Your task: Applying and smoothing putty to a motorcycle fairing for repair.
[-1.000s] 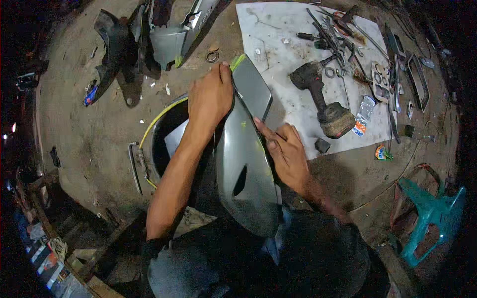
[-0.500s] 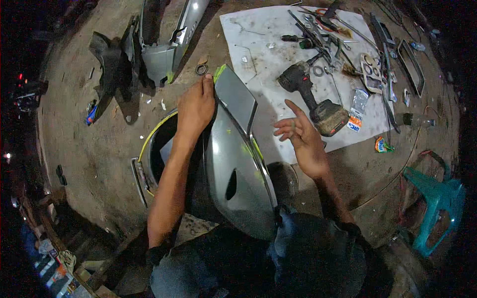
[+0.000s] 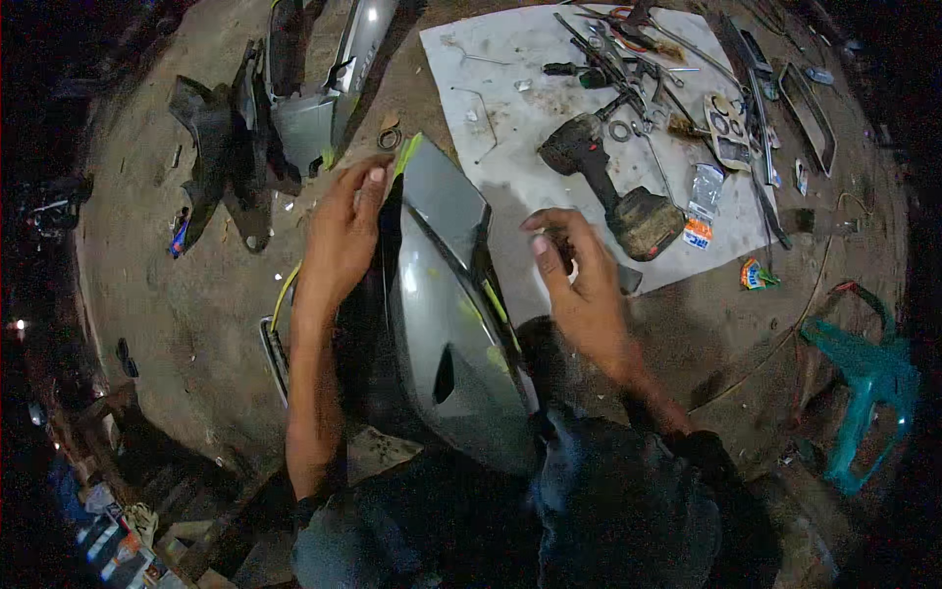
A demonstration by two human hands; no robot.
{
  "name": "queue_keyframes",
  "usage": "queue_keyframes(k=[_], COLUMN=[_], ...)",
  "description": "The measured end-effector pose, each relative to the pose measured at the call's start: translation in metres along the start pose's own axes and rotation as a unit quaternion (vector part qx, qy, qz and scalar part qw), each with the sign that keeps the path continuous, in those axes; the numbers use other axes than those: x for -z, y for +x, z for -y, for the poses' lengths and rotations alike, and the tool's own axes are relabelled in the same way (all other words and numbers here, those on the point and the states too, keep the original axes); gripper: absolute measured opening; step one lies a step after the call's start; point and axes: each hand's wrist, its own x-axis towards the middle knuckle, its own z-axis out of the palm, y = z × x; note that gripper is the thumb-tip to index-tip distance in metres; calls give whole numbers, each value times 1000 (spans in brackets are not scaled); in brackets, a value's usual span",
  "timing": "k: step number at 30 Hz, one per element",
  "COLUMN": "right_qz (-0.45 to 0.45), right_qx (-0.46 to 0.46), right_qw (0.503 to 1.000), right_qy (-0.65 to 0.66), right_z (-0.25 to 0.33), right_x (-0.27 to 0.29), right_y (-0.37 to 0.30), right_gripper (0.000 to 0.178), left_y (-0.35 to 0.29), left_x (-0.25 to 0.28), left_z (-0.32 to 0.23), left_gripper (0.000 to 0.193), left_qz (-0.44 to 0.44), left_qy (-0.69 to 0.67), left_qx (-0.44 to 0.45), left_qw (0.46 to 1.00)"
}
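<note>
A silver-grey motorcycle fairing panel with yellow-green edges stands in front of me, its lower end against my dark clothing. My left hand is at its upper left edge, thumb on the near side and fingers closed around the rim, partly hidden. To the right of the panel, my right hand hovers apart from it. Its fingers are curled and the thumb points up, with a gap between and nothing visible inside. A small dark ring lies on the floor just beyond the panel's top.
On a stained white sheet lie a cordless impact driver, several hand tools and a clear packet. Other grey panels and a black plastic part lie far left. A teal plastic part is at right.
My left hand has shifted left and down along the panel's edge. The right hand has drawn slightly left, its fingers curling from outstretched. The panel's top has tipped slightly left.
</note>
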Motion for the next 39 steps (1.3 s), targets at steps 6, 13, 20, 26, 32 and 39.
queue_keyframes(k=[6,13,20,26,32,39], right_qz=[171,337,292,324,336,313], right_qx=[-4,22,120,72,109,94], right_qw=[985,912,906,876,820,821], right_qy=[-18,-232,-282,-349,-451,-468], right_z=[1,16,20,25,40,51], right_x=[-25,-13,-21,-15,-15,-3], right_y=[-1,23,47,35,40,30], right_gripper=[43,69,72,84,86,85], left_y=[-2,-1,3,8,7,16], left_x=[-15,-26,-27,-30,-38,-42], left_z=[-1,-5,4,-3,7,-10], left_gripper=[51,58,57,56,56,58], left_qz=[33,51,32,45,33,63], left_qy=[77,158,184,202,201,177], left_qx=[59,75,64,68,68,67], left_qw=[995,983,980,976,977,980])
